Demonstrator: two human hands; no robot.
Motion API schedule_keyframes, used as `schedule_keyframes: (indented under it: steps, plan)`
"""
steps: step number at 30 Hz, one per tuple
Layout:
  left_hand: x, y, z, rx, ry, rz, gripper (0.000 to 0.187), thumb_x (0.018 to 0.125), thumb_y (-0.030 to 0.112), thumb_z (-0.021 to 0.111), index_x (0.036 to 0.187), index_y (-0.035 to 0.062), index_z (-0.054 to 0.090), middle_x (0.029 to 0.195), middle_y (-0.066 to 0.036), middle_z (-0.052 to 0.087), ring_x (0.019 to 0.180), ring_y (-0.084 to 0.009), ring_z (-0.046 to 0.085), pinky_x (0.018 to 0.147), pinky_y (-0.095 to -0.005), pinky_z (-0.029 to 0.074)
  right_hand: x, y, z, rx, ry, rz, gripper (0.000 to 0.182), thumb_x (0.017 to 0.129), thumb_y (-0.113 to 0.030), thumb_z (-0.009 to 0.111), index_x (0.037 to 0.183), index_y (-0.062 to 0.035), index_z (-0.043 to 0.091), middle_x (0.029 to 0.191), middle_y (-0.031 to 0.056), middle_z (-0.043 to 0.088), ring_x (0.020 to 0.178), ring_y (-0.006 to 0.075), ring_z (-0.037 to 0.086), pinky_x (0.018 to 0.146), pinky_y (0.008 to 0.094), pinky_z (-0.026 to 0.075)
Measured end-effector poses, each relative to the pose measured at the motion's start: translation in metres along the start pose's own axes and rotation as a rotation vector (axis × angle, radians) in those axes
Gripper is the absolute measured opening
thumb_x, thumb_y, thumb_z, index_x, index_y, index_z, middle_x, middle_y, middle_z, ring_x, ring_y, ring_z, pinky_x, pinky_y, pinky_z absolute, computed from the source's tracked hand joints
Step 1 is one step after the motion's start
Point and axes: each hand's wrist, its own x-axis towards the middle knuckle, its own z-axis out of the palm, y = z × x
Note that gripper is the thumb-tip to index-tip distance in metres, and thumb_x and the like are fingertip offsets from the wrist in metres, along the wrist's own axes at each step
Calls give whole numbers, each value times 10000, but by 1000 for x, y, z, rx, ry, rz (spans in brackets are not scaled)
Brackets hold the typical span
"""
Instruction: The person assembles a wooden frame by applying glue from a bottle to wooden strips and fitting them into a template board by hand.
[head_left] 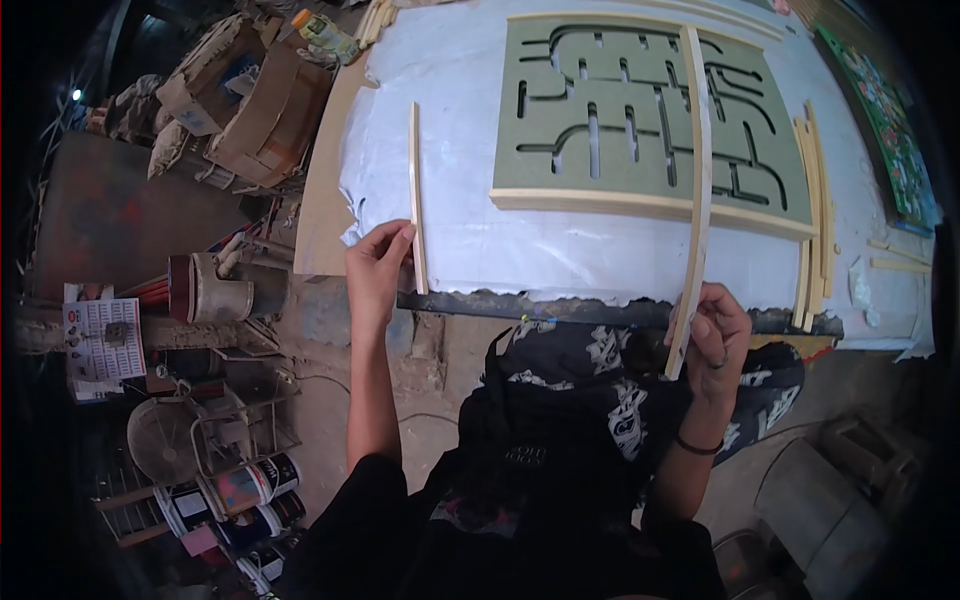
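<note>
My left hand [378, 262] pinches a short wooden strip [415, 180] at the left part of the white-covered table, near its front edge. My right hand [716, 335] holds the near end of a long wooden strip [702, 150], which runs away from me across a green panel [560, 180]. Dark slots of curved and straight shapes are cut in the panel. Pale wooden edging [640, 208] lies along the panel's near side. The short strip is well to the left of the panel.
More wooden strips [815, 220] lie right of the panel. A colourful board [885, 130] is at the table's right edge. Cardboard boxes [265, 120] and a bottle [325, 35] stand at the upper left. Paint buckets [240, 490] are on the lower left.
</note>
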Motion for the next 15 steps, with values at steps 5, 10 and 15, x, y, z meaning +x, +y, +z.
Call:
schedule_keyframes:
  steps: [5,10,15]
  plan:
    - [-2,-2,2,60,57,18,263,933,160,670,1042,-77,696,793,-13,662,678,-51,543,610,-211,450,-3,-1,-1,-18,1,-9,431,846,-280,745,1043,48,545,840,94,600,664,135,589,580,243,506]
    - [-3,-4,2,74,75,37,290,949,194,648,1061,-68,697,736,9,620,636,-44,503,553,-222,414,-4,-4,2,-10,16,16,439,844,-287,747,1042,45,541,833,91,596,664,134,584,581,242,504]
    - [-4,-9,2,112,98,31,288,964,204,623,1076,-50,702,689,29,572,598,-38,454,505,-234,373,-5,-2,-1,38,2,5,350,848,-195,730,1026,54,560,861,89,613,716,123,597,627,247,536]
